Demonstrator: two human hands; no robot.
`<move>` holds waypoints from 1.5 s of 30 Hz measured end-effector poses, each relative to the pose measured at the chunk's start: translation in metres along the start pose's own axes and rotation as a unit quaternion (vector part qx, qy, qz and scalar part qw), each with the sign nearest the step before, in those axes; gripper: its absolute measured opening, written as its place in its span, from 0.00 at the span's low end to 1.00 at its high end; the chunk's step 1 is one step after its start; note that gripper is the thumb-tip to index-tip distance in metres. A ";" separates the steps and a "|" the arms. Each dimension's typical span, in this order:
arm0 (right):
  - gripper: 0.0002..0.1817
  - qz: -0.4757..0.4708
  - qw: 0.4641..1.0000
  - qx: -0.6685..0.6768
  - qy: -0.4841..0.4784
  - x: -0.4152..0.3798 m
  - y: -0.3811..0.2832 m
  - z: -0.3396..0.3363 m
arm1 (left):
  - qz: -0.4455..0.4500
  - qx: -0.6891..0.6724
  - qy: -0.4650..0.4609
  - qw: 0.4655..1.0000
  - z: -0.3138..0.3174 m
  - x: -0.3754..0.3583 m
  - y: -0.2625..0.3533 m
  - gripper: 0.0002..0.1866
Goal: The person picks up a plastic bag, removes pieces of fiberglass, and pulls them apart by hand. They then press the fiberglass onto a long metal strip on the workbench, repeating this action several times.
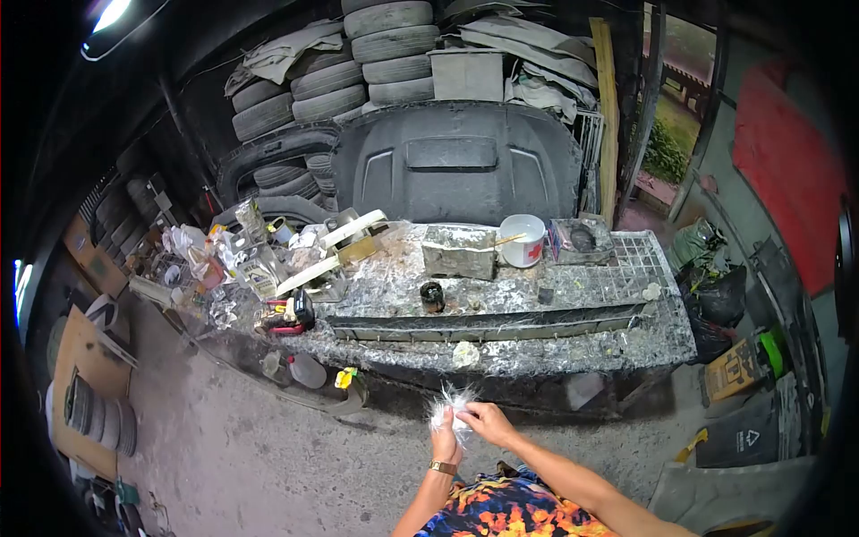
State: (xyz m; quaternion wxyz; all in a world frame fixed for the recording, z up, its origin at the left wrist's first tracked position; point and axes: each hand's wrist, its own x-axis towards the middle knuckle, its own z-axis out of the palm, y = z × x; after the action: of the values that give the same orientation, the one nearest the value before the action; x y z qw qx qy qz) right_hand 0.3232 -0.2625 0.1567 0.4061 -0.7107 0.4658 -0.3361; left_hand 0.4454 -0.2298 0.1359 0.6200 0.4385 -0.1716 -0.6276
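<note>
My left hand (445, 445) and my right hand (488, 421) meet in front of my chest, both gripping a tuft of white, stringy fibre material (450, 409). A gold watch sits on my left wrist. The hands hover above the concrete floor, just short of the paint-spattered workbench (537, 353). On the bench stand a white bucket with a red cross (523, 241), a small dark jar (432, 296) and a grey block (459, 251).
Bottles, tape rolls and a red tool (288, 317) clutter the bench's left end. Stacked tyres (390, 49) and a car bonnet (456, 166) stand behind. Black bags (716, 300) and bins sit at right; a plastic jug (307, 370) lies under the bench.
</note>
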 end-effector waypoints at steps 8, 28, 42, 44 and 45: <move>0.16 -0.114 0.991 -0.042 0.065 -0.004 -0.018 -0.028 | -0.017 -0.199 -0.033 0.979 -0.021 0.048 -0.029 0.13; 0.13 0.040 0.998 0.050 -0.013 0.033 -0.030 -0.046 | -0.013 -0.070 0.014 0.997 0.027 0.023 0.037 0.15; 0.13 -0.095 0.992 -0.078 -0.024 0.036 -0.009 -0.015 | -0.054 -0.192 -0.024 0.980 0.004 0.064 0.003 0.13; 0.13 -0.087 0.993 -0.079 -0.023 0.035 -0.012 -0.018 | -0.081 -0.263 -0.018 0.961 0.001 0.067 -0.004 0.11; 0.13 -0.106 0.990 -0.089 -0.012 0.033 -0.012 -0.019 | -0.084 -0.260 0.001 0.962 0.004 0.067 -0.002 0.08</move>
State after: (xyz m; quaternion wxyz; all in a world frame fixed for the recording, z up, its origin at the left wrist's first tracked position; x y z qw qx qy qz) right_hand 0.3225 -0.2962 0.1789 0.3087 -0.7935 0.4111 -0.3257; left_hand 0.4516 -0.2933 0.1136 0.6580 0.2758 0.0360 -0.6998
